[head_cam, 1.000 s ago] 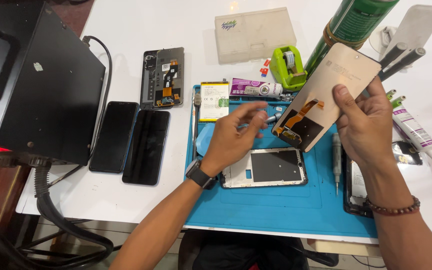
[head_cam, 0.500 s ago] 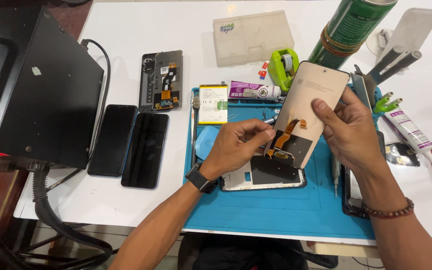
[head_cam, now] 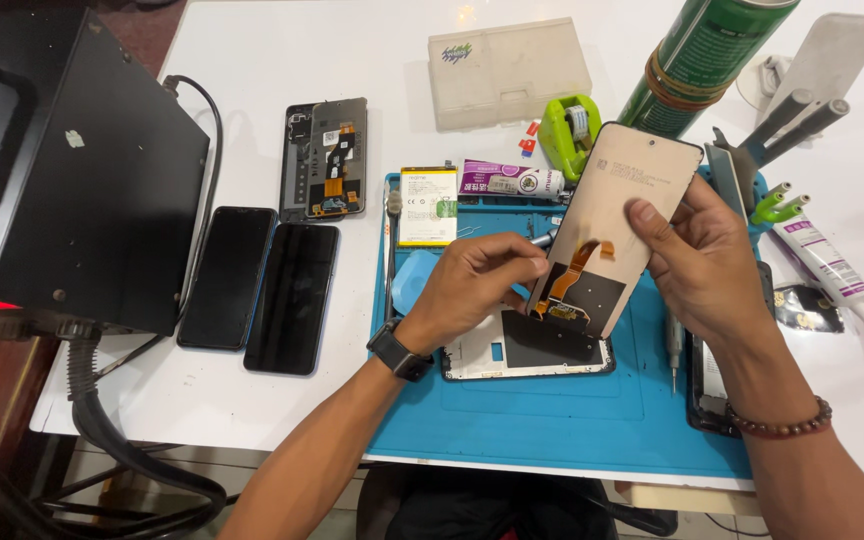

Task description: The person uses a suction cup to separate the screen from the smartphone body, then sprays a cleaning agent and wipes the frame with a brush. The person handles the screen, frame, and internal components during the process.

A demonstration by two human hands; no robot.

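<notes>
— What do we have, biggest first?

— We see a white tabletop [head_cam: 252, 60] with a black metal box [head_cam: 82, 170] at its left edge, then a blue work mat [head_cam: 552, 420] in front of us. Beyond the mat stand a green can [head_cam: 702, 60] and a pale plastic case [head_cam: 507, 70].

— And on the mat?

— A phone frame [head_cam: 512, 355] lies flat there, open side up. Just above it we hold a phone display panel [head_cam: 622, 215], tilted, its back towards us, its lower edge close over the frame. An orange flex cable [head_cam: 572, 270] hangs down its back.

— The hands?

— Our right hand [head_cam: 697, 265] has its grip closed on the panel's right edge, thumb on the back. Our left hand [head_cam: 472, 290], a dark watch on the wrist, has its fingers pinched together at the panel's lower left edge, beside the flex cable; we cannot tell whether a tool sits in that pinch.

— Smaller things?

— Two dark phones [head_cam: 262, 280] lie side by side left of the mat, an opened phone body [head_cam: 327, 160] behind them. A battery [head_cam: 428, 205] rests at the mat's top left, a glue tube [head_cam: 507, 180] next to it, and a green tape dispenser [head_cam: 567, 130] just behind.
</notes>
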